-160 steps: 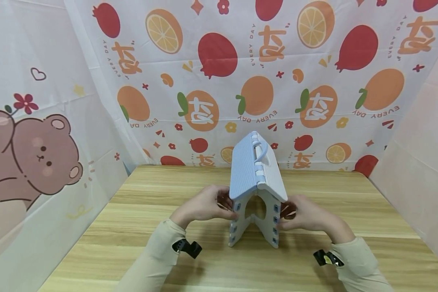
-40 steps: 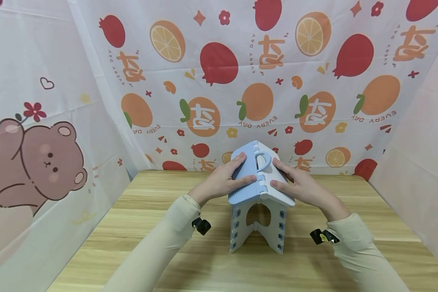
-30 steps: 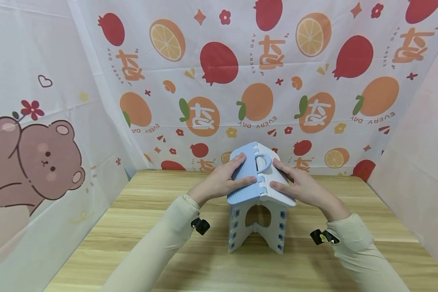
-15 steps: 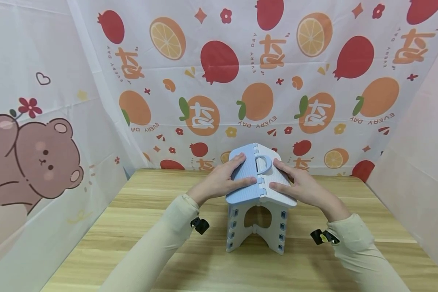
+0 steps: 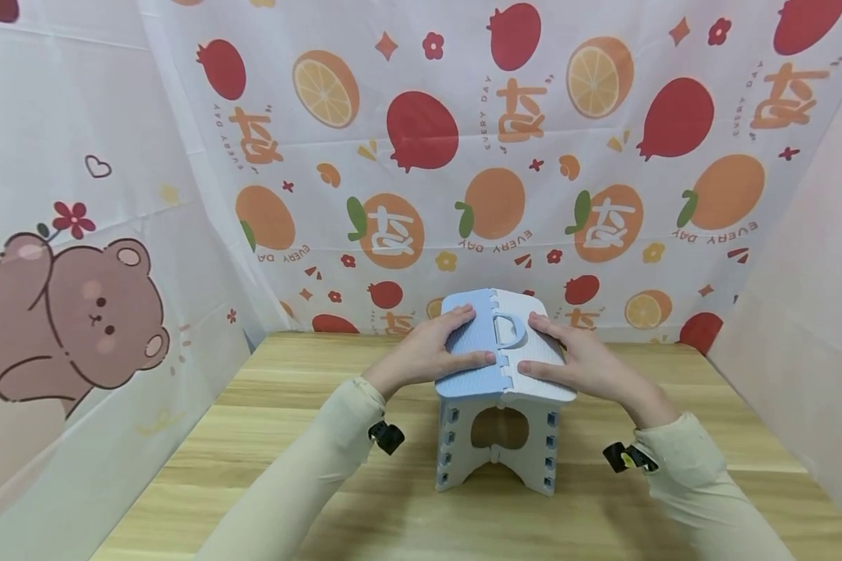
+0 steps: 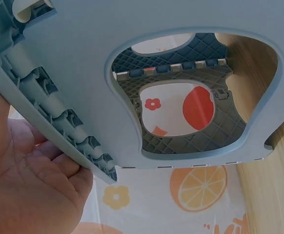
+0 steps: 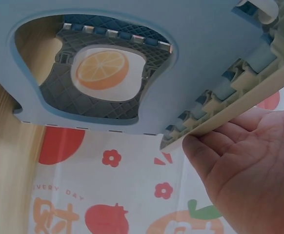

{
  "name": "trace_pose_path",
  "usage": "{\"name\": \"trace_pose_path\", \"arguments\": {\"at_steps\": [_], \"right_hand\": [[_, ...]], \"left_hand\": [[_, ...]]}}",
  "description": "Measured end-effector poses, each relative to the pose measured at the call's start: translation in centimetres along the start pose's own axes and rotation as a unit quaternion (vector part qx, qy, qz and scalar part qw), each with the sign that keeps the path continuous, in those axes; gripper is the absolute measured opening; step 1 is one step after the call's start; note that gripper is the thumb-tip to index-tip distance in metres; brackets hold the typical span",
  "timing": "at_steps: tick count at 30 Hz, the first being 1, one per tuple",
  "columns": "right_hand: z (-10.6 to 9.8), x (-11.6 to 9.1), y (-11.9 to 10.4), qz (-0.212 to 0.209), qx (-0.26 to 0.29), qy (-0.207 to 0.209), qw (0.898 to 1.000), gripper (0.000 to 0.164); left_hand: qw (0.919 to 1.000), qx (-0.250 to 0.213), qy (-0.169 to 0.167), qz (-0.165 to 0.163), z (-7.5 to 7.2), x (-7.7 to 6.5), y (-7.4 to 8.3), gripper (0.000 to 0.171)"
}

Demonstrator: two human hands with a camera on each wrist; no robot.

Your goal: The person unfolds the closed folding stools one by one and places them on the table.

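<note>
A folding step stool (image 5: 491, 396) stands upright and half folded on the table, its top peaked like a shallow roof. One top half is light blue (image 5: 474, 336), the other white (image 5: 529, 344), with a small blue handle (image 5: 522, 333) at the hinge. My left hand (image 5: 424, 352) presses on the blue half with thumb and finger extended. On the white half my right hand (image 5: 592, 362) presses in the same way. Each wrist view shows the stool's side panel (image 6: 93, 83) with its oval opening, and the palm (image 7: 249, 165) under the top's outer face.
The wood-grain table (image 5: 267, 444) reaches the fruit-printed curtain (image 5: 421, 218) close behind the stool. A curtain with a bear print (image 5: 98, 319) hangs at the left, and a pale one (image 5: 793, 312) at the right.
Both hands have gone from the stool's sides up onto its top halves. Under them the top has flattened and the legs have spread wider apart.
</note>
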State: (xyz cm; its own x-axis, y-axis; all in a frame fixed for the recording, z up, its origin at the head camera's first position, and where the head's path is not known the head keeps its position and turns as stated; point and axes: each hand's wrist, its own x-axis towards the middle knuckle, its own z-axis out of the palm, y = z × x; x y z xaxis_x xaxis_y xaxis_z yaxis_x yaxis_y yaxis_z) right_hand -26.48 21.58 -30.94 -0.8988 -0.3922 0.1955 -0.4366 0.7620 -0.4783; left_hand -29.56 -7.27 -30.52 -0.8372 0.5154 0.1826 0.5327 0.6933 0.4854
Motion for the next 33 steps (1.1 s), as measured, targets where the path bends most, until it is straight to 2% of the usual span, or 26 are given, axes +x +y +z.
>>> {"name": "trace_pose_path", "arguments": {"at_steps": [7, 18, 33], "right_hand": [[-0.6, -0.2, -0.5, 0.007, -0.019, -0.016, 1.0, 0.098], [-1.0, -1.1, -0.7, -0.002, -0.031, -0.01, 0.999, 0.096], [-1.5, -1.5, -0.8, 0.0, -0.03, -0.016, 0.999, 0.095]], "left_hand": [[0.9999, 0.009, 0.002, -0.013, -0.4, -0.3, 0.6, 0.094], [0.9999, 0.012, 0.0, -0.001, -0.6, -1.1, 1.4, 0.093], [1.0, 0.008, -0.001, 0.004, -0.2, -0.6, 1.6, 0.092]]}}
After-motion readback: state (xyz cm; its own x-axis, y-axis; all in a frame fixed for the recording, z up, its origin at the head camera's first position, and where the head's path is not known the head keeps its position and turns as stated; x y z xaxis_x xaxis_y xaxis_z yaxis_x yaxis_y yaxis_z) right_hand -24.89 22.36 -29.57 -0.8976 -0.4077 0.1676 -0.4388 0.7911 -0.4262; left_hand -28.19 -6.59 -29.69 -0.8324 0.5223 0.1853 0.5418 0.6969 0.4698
